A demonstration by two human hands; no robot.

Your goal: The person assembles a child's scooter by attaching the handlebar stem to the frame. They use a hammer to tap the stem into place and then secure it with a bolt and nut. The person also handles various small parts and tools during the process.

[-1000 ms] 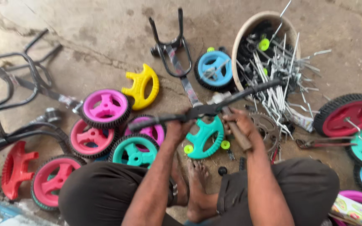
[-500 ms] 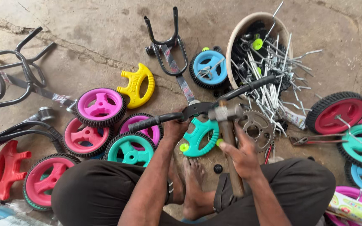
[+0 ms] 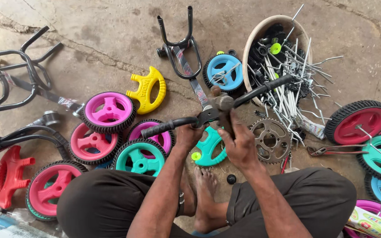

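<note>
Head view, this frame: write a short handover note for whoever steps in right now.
Left hand: closed around the black handlebar just left of its centre clamp.
Right hand: gripping a tool handle at the clamp; the tool head sits on the clamp.
Things: handlebar held above the floor, fork lying beyond it, sprocket by the right hand, basket of rods behind, coloured wheels to the left.
Done: handlebar sits on the stem.
Left: whether the clamp is tight cannot be told.
</note>
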